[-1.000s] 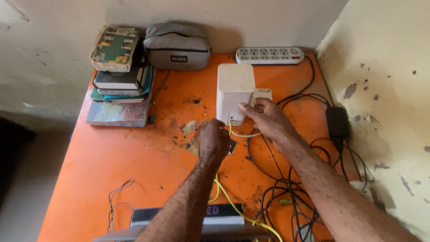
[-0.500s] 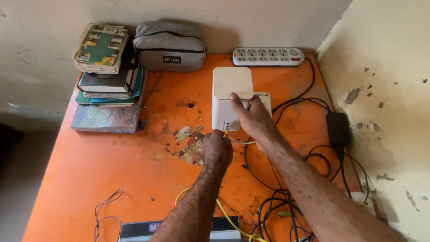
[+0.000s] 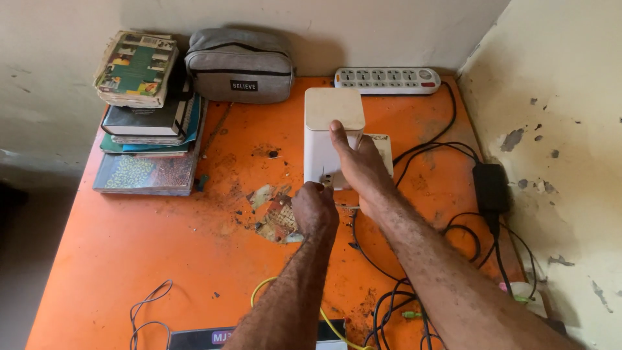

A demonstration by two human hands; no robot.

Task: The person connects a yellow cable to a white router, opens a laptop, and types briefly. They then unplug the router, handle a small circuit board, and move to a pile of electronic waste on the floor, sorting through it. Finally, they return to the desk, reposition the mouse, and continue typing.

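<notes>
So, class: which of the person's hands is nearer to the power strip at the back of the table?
Right. The right hand rests against the white box, just in front of the power strip. The left hand sits lower, at the box's base, farther away.

Left hand (image 3: 315,207) hides router (image 3: 332,139) ports, prob. yellow cable (image 3: 324,315) end.

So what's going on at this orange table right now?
A person is working on a white box-shaped device standing on an orange table. The right hand grips the device's side, thumb up near its top. The left hand is closed at the device's lower front, where a yellow cable leads; the plug itself is hidden. Books, a grey pouch and a power strip sit along the wall.
</notes>
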